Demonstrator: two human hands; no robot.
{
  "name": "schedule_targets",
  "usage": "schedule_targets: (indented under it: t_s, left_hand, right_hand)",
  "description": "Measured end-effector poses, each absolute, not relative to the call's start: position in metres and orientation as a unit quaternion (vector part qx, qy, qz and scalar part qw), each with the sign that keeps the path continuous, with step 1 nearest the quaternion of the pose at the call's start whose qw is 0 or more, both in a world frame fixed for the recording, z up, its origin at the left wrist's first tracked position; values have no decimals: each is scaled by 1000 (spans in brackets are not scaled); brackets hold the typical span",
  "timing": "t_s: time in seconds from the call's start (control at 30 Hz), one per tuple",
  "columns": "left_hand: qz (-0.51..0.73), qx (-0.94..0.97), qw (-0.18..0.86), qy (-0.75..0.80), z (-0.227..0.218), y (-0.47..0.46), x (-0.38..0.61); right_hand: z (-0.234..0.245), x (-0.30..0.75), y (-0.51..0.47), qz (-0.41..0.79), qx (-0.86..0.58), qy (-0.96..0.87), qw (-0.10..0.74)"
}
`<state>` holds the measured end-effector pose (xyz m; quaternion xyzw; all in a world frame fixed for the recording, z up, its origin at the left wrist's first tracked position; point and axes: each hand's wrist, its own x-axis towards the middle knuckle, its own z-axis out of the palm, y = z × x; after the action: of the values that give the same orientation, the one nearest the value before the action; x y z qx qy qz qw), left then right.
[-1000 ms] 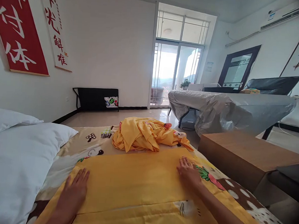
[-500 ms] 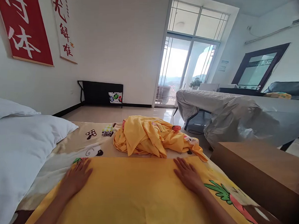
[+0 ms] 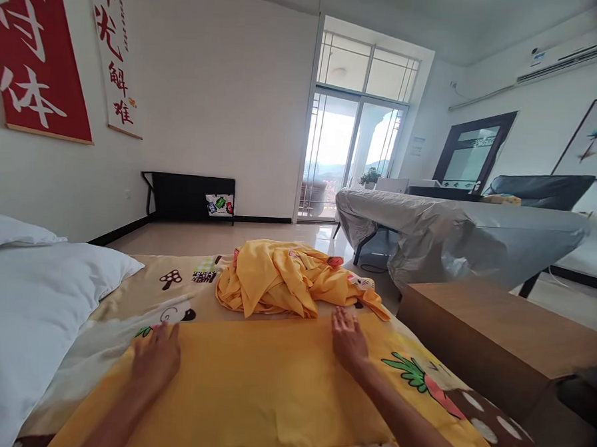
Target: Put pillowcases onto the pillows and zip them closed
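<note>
A flat yellow cloth (image 3: 250,381) with a straight far edge is spread over the patterned bed sheet (image 3: 123,328) in front of me. My left hand (image 3: 157,361) rests at its far left corner, palm down, fingers apart and slightly bent. Near the far right part of that edge lies my right hand (image 3: 350,339), its fingers stretched forward and close together. Neither hand holds anything. Just beyond the edge sits a crumpled yellow cloth (image 3: 280,279) with printed figures, apart from both hands. A printed carrot (image 3: 433,384) shows to the right of my right forearm.
White pillows (image 3: 34,303) lie on the left. A wooden box-like piece of furniture (image 3: 503,321) stands against the bed's right side. Behind it is a table under plastic sheeting (image 3: 458,225). A folded black frame (image 3: 194,198) leans on the far wall, left of the glass door (image 3: 354,160).
The view has turned slightly right and up. My right hand has shifted inward along the cloth's edge, with its fingers closer together. The fingers of my left hand are more bent.
</note>
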<state>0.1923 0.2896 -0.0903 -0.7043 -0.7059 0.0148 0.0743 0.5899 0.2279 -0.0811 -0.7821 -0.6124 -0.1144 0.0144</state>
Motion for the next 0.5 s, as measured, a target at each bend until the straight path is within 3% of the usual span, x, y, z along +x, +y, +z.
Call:
schedule_targets:
  t_s: [0.13,0.27,0.5]
  left_hand:
    - [-11,-808,-40,-587,-98,251,271]
    - [-28,-798,-17,-601,-119,245,261]
    - [38,-774,51,-630,-130,258,100]
  right_hand:
    - [-99,496,209,13,-646,-757,97]
    - [-107,505,192,51,-638,-755,140]
    - [-110,657,154,-16,-779,-626,17]
